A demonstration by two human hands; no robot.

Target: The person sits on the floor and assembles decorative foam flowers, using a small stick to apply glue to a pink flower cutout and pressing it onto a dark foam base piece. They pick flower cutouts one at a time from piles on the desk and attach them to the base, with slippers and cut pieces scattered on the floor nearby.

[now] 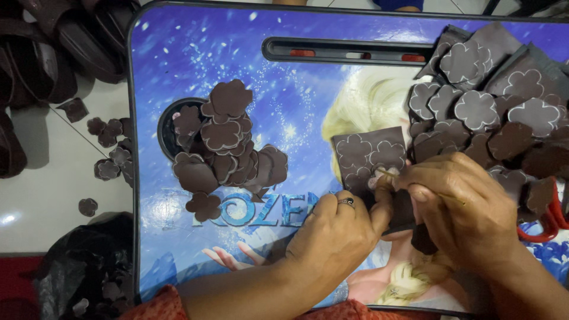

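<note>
A dark brown square sheet with flower outlines lies near the middle of a blue printed lap table. My left hand, a ring on one finger, presses the sheet's lower edge. My right hand pinches a thin stick-like tool against the sheet, where a flower shape is being worked loose. Both hands touch at the sheet's lower right corner.
A heap of cut brown flower shapes covers the table's round cup hole at left. Uncut marked sheets pile at the right. A red-handled tool lies under that pile's edge. Loose flowers and a black bag lie on the floor.
</note>
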